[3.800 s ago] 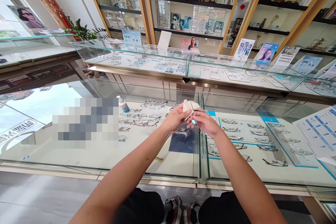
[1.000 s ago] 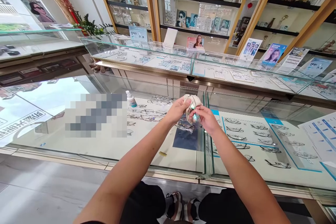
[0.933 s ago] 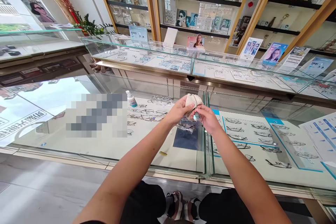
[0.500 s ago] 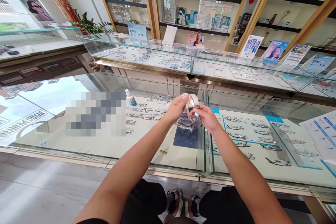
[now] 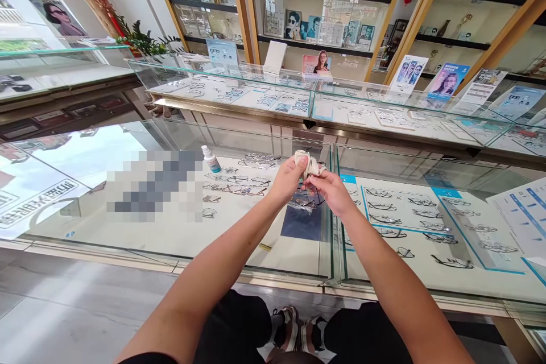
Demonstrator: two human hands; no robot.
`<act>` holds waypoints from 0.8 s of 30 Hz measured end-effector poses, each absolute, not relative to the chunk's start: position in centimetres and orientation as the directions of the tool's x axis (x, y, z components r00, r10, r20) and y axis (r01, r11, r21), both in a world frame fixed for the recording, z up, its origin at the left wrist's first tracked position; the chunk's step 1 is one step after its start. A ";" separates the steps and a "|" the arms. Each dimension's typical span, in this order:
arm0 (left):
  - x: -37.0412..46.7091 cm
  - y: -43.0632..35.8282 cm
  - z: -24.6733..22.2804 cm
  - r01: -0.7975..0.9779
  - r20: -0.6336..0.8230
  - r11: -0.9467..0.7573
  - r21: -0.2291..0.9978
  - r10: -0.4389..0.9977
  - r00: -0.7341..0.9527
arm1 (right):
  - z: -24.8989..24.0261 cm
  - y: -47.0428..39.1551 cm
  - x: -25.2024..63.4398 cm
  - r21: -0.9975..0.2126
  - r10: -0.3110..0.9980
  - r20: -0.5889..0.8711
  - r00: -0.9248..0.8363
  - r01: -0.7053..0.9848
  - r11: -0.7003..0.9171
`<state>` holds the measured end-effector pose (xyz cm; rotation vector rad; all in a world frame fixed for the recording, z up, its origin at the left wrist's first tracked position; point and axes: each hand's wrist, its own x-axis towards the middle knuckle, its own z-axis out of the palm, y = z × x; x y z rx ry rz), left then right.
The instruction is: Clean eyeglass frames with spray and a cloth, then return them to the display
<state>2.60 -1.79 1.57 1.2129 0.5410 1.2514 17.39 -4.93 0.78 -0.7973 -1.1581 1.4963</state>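
Observation:
Over the glass counter, my left hand (image 5: 289, 177) is closed on a crumpled cream cloth (image 5: 306, 160), its thumb on top. Close beside it, my right hand (image 5: 334, 190) pinches a pair of glasses (image 5: 316, 198) with its fingertips. The cloth is bunched against the upper part of the glasses and hides much of the frame. One lens hangs below the fingers, hard to separate from the eyeglasses lying behind. Left of my hands, a small white spray bottle (image 5: 211, 159) with a teal band stands upright on the counter.
Rows of eyeglasses (image 5: 420, 203) lie inside the glass showcase, with a dark blue panel (image 5: 302, 223) below my hands. A leaflet (image 5: 522, 219) leans at the right. Across a gap stands another glass showcase (image 5: 273, 119), with shelves behind. A blurred patch (image 5: 156, 186) covers the left counter.
The cloth has shifted and is folded differently, covering more of the glasses. The lens below my right hand has turned and shows less. Both hands stay in nearly the same place.

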 end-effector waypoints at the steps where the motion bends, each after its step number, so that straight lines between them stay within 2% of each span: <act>1: 2.6 -1.7 1.6 -0.420 0.269 -0.127 0.899 0.915 0.300 | 0.9 -5.0 17.4 -0.945 0.967 0.083 -0.240 -0.328 0.000; 9: 2.3 -2.1 2.6 -0.482 0.216 0.003 0.876 0.891 0.398 | 1.6 -4.7 18.4 -0.917 0.959 0.082 -0.271 -0.397 -0.034; 15: 2.6 -2.0 2.0 -0.454 0.213 -0.065 0.888 0.936 0.282 | 0.5 -5.0 16.9 -0.943 0.967 0.066 -0.248 -0.332 -0.020; 20: 2.4 -1.2 2.1 -0.516 0.146 0.044 0.855 0.936 0.320 | 0.8 -5.2 17.0 -0.946 0.969 0.091 -0.229 -0.324 0.013; 24: 2.2 -0.6 2.1 -0.567 0.158 0.030 0.823 0.947 0.279 | 1.7 -4.7 18.8 -0.920 0.970 0.146 -0.195 -0.388 0.061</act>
